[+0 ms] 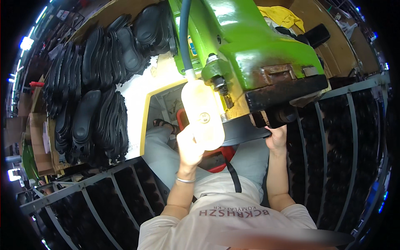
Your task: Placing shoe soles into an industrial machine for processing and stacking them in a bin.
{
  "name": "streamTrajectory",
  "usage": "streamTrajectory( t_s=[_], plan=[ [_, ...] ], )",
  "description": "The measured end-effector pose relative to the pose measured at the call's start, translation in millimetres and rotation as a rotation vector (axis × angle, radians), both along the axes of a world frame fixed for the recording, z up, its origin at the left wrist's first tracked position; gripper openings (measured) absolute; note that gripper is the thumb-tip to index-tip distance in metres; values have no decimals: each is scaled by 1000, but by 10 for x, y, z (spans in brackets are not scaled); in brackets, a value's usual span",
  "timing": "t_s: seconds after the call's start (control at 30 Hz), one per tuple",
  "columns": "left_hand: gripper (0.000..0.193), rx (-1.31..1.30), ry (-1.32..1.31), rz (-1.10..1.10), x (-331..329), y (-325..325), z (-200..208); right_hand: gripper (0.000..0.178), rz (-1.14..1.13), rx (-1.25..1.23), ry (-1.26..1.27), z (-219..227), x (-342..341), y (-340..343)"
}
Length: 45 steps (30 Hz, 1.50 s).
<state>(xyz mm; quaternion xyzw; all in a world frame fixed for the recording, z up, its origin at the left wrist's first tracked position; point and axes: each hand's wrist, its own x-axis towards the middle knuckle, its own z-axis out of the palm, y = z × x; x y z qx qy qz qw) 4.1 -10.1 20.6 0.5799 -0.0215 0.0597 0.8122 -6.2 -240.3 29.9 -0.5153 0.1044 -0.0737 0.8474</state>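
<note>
A dark, curved piece that looks like a black shoe sole (243,132) lies under the head of a green machine (254,50). My right hand (277,138) is closed on its right end, thumb and fingers pinching the edge. My left hand (191,146) is curled at the left of a bright white lamp (203,118). The lamp and its glare hide those fingertips and the sole's left part, so what this hand grips does not show. Beside the lamp, a metal bolt and spindle (220,81) stick down from the machine.
Stacks of black soles (89,112) cover the white tabletop (135,108) on the left, beyond its yellow edge (146,121). Metal racks (352,133) filled with dark items flank me. A cardboard box (333,50) with yellow cloth (283,17) stands behind the machine. A grey-blue hose (184,37) runs to the lamp.
</note>
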Motion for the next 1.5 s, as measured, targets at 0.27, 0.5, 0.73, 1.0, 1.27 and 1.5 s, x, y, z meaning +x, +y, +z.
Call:
streamTrajectory(
  t_s=[0.27, 0.5, 0.73, 1.0, 1.27, 1.5],
  plan=[
    [24, 73, 220, -259, -345, 528, -192, 39, 150, -51, 18, 18, 214, 421],
    [33, 529, -143, -331, 28, -26, -158, 34, 53, -443, -158, -35, 185, 687],
    [22, 197, 52, -63, -127, -361, -84, 49, 486, -157, 283, -371, -999, 390],
    [22, 636, 29, -13, -69, -442, -90, 29, -202, -190, 44, 35, -446, -268],
    [26, 297, -114, -141, 132, 137, 59, 26, 57, -151, -137, 122, 188, -69],
    [21, 194, 107, -38, -25, 678, 9, 34, 125, -341, -324, 7, 213, 474]
  ],
)
